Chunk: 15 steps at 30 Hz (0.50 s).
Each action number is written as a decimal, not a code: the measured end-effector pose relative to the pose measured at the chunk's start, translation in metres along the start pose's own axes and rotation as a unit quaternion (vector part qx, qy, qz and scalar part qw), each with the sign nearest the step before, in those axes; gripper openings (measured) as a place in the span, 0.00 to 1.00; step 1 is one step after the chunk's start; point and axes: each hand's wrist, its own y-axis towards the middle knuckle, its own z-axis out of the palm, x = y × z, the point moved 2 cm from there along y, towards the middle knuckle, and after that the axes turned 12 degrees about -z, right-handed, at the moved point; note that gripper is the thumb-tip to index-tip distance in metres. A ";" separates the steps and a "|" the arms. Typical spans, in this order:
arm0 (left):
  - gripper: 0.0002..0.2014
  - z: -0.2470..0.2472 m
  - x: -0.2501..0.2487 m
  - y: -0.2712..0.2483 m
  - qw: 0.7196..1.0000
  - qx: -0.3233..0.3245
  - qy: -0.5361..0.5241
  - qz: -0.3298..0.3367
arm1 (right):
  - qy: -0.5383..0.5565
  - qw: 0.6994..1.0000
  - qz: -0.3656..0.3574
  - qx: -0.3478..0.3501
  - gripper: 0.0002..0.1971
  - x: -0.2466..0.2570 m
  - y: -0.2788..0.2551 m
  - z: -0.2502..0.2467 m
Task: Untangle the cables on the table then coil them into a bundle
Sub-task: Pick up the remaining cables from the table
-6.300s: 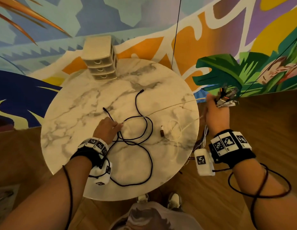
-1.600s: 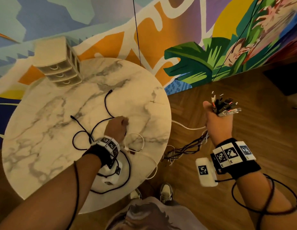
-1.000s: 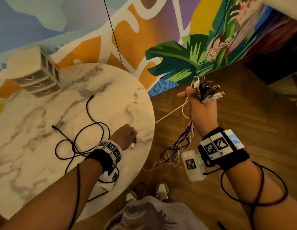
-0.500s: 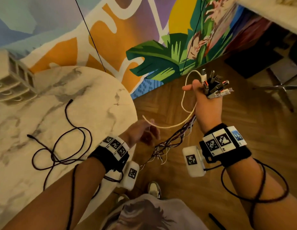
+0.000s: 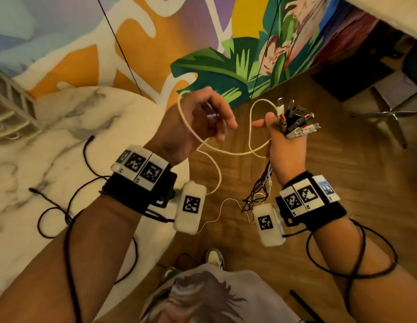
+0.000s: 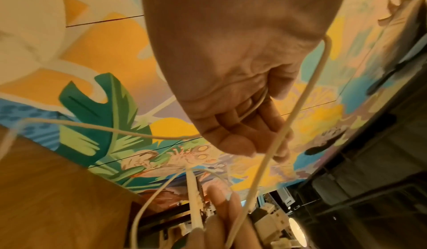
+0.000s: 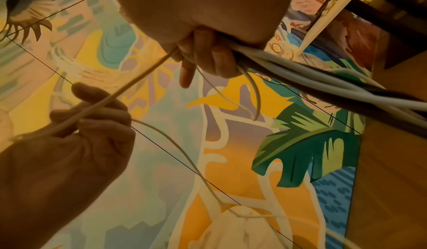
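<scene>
My right hand (image 5: 280, 136) is off the table's right side and grips a bundle of cables (image 7: 323, 77). Their plugs (image 5: 296, 122) stick up above the fist and the rest hangs toward the floor. A white cable (image 5: 226, 153) rises from that fist, loops and crosses to my left hand (image 5: 216, 122), whose curled fingers (image 6: 249, 117) hold it; a further loop lies over the back of that hand. In the right wrist view the left hand (image 7: 92, 125) pinches the white cable (image 7: 129, 86). A black cable (image 5: 63, 206) lies loose on the marble table (image 5: 63, 136).
A small beige drawer unit (image 5: 9, 113) stands at the table's far left. A painted mural wall (image 5: 202, 31) runs behind. A chair base (image 5: 389, 110) stands on the wooden floor at the right. My shoes (image 5: 214, 257) are below the hands.
My left hand has left the table edge and risen level with the right hand, carrying the white cable into loops between them. The view has swung right, off the table.
</scene>
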 end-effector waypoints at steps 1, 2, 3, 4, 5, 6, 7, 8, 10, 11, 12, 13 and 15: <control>0.23 -0.003 0.008 -0.001 1.000 0.002 -0.003 -0.010 | -0.003 1.000 0.002 0.000 0.15 0.001 -0.001 -0.001; 0.22 -0.009 0.021 -0.001 1.000 -0.007 0.003 -0.031 | -0.001 1.000 0.004 -0.002 0.16 0.000 -0.001 -0.003; 0.20 -0.015 0.039 -0.001 0.998 -0.024 0.020 -0.060 | 0.004 1.000 0.007 -0.003 0.15 0.001 -0.001 -0.005; 0.18 -0.023 0.062 -0.002 0.993 -0.046 0.046 -0.101 | 0.012 1.000 0.010 -0.004 0.15 0.001 0.000 -0.006; 0.15 -0.033 0.087 -0.002 0.983 -0.070 0.084 -0.149 | 0.021 1.000 0.015 -0.008 0.14 0.000 0.000 -0.007; 0.12 -0.041 0.113 -0.003 0.965 -0.090 0.140 -0.201 | 0.030 0.999 0.022 -0.012 0.14 -0.001 0.001 -0.008; 0.10 -0.049 0.138 -0.006 0.934 -0.096 0.226 -0.258 | 0.037 0.999 0.028 -0.014 0.14 -0.002 0.001 -0.008; 0.15 -0.054 0.158 -0.008 0.885 -0.084 0.333 -0.313 | 0.038 0.999 0.033 -0.013 0.15 -0.004 0.001 -0.008; 0.29 -0.052 0.174 -0.014 0.810 -0.063 0.475 -0.338 | 0.020 0.999 0.044 0.000 0.16 -0.008 0.000 -0.007; 0.33 -0.042 0.168 -0.014 0.825 -0.062 0.472 -0.305 | 0.012 0.999 0.050 0.007 0.17 -0.009 -0.001 -0.006; 0.34 -0.029 0.157 -0.012 0.859 -0.060 0.441 -0.255 | 0.004 0.998 0.055 0.013 0.17 -0.011 -0.001 -0.006; 0.33 -0.014 0.144 -0.007 0.893 -0.058 0.398 -0.201 | 0.002 0.998 0.059 0.020 0.18 -0.011 -0.002 -0.004; 0.29 0.012 0.117 0.007 0.937 -0.064 0.315 -0.139 | 0.016 0.997 0.065 0.034 0.16 -0.011 -0.003 0.001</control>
